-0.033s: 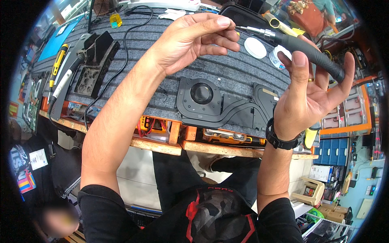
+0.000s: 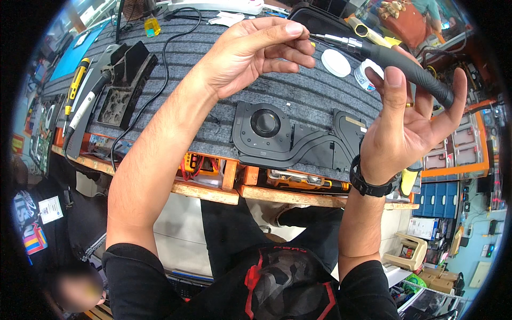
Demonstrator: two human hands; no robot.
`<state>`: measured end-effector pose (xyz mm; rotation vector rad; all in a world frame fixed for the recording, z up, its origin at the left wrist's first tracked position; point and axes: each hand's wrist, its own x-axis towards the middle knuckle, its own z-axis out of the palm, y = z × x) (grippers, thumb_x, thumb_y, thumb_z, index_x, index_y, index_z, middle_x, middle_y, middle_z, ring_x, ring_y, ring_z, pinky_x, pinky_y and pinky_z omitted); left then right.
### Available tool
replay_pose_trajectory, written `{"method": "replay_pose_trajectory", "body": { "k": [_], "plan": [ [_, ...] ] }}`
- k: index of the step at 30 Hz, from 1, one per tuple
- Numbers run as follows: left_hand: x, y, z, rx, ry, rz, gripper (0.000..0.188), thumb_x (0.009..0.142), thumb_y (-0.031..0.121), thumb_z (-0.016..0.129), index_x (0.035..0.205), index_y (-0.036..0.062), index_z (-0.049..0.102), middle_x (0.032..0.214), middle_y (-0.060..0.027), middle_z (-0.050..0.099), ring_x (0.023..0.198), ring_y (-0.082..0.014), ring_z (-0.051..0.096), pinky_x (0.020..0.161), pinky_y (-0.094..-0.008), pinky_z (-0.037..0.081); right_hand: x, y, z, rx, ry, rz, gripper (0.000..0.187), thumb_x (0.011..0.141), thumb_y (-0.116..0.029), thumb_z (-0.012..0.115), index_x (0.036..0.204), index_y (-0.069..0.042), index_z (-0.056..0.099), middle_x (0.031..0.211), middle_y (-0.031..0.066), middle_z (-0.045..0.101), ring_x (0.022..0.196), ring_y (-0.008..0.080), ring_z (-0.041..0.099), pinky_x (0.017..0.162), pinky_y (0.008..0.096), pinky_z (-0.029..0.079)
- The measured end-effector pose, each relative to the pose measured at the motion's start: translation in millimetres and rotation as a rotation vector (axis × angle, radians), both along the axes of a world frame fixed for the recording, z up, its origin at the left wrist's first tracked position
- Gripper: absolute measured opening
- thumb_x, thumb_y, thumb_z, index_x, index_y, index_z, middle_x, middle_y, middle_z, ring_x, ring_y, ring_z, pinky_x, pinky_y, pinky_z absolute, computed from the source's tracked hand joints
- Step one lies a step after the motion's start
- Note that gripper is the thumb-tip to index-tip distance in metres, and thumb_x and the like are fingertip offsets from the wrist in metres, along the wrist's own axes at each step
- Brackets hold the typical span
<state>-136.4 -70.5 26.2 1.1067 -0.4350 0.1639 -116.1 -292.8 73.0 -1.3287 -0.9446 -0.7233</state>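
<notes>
My right hand [image 2: 408, 128], wearing a black wristband, holds a screwdriver [image 2: 400, 63] with a black textured handle and a silver shaft. The handle lies across its fingers, and its thumb stands away from it. The slim tip points left to my left hand [image 2: 258, 50], whose thumb and forefinger are pinched at that tip; whatever sits between them is too small to make out. Below both hands, a black laptop cooling fan with heat pipes [image 2: 265, 125] lies flat on the grey ribbed mat [image 2: 197, 80]. A round white lid [image 2: 336, 63] and a small white jar [image 2: 367, 74] are near the screwdriver.
At left lie a black plastic bracket [image 2: 120, 96], a yellow-black screwdriver [image 2: 79, 82], a soldering iron [image 2: 88, 101] and a black cable [image 2: 166, 58]. An open black case [image 2: 301, 22] stands at the back. Orange tools fill the shelf under the wooden table edge [image 2: 208, 193]. Another person sits lower left.
</notes>
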Motion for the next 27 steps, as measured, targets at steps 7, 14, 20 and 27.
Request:
{"method": "replay_pose_trajectory", "body": {
  "k": [7, 14, 20, 27],
  "plan": [
    [-2, -3, 2, 0.014, 0.027, 0.029, 0.029, 0.104, 0.031, 0.064, 0.111, 0.0038, 0.069, 0.100, -0.0076, 0.074, 0.093, -0.0173, 0.076, 0.077, -0.0249, 0.064, 0, 4, 0, 0.015, 0.011, 0.021, 0.082, 0.096, -0.001, 0.070, 0.158, -0.009, 0.016, 0.121, 0.0315, 0.064, 0.113, 0.0361, 0.070, 0.085, 0.0430, 0.069],
    [-3, -6, 3, 0.038, 0.030, 0.139, 0.028, 0.104, 0.031, 0.064, 0.109, 0.0045, 0.070, 0.099, -0.0065, 0.074, 0.092, -0.0167, 0.076, 0.077, -0.0237, 0.063, 4, 3, -2, -0.078, -0.087, -0.064, 0.084, 0.095, 0.001, 0.069, 0.158, -0.012, 0.015, 0.123, 0.0315, 0.064, 0.113, 0.0354, 0.070, 0.087, 0.0420, 0.068],
    [-2, -8, 4, 0.042, 0.040, 0.180, 0.030, 0.103, 0.034, 0.065, 0.109, 0.0044, 0.070, 0.096, -0.0057, 0.074, 0.092, -0.0159, 0.076, 0.077, -0.0228, 0.063, 12, 7, -1, -0.130, -0.197, -0.043, 0.088, 0.095, 0.003, 0.068, 0.158, -0.016, 0.010, 0.123, 0.0334, 0.065, 0.112, 0.0360, 0.071, 0.088, 0.0425, 0.067],
    [-1, 1, 1, 0.068, 0.051, 0.172, 0.032, 0.101, 0.036, 0.068, 0.108, 0.0046, 0.071, 0.096, -0.0054, 0.074, 0.091, -0.0156, 0.075, 0.078, -0.0231, 0.061, 15, 9, 13, -0.181, -0.181, -0.068, 0.086, 0.094, 0.002, 0.070, 0.156, -0.008, 0.012, 0.121, 0.0338, 0.065, 0.112, 0.0350, 0.071, 0.085, 0.0427, 0.068]
  ]
}}
